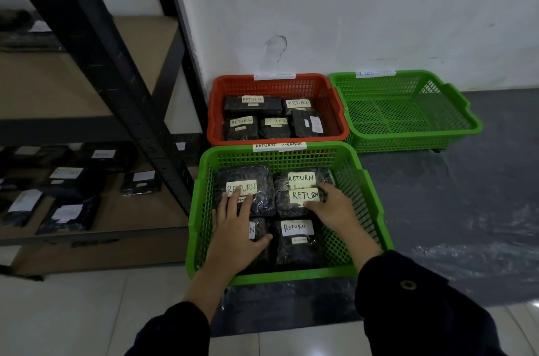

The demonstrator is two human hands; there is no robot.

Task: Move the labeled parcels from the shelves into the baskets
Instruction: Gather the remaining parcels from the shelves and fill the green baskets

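The near green plastic lattice basket (201, 239) stands on the floor. Its left wall is just beside the black metal shelving with brown board shelves (87, 87), and its back rim touches the red plastic lattice basket (212, 122). A second green plastic lattice basket (472, 125) sits to the right of the red one, against the white wall, its mesh bottom in full view. Open room lies to the right of the near basket, over the glossy dark grey floor sheet (452, 209), and in front on the white floor tiles (73, 312). Inside the near basket, dark film-wrapped parcels (297, 247) with white handwritten "RETURN" labels are packed edge to edge and fill most of its bottom. The left hand (236, 227) lies flat with straight fingers. Its fingertips are on the back-left parcel (262, 201) and its palm is over the front-left one; it grips nothing. The right hand (332, 209) rests on the middle-right parcel (287, 207), fingers extended to the label's lower edge, gripping nothing. The red basket holds five similar parcels (242, 128). Further labelled dark parcels (70, 215) lie spaced apart on the lower shelf.
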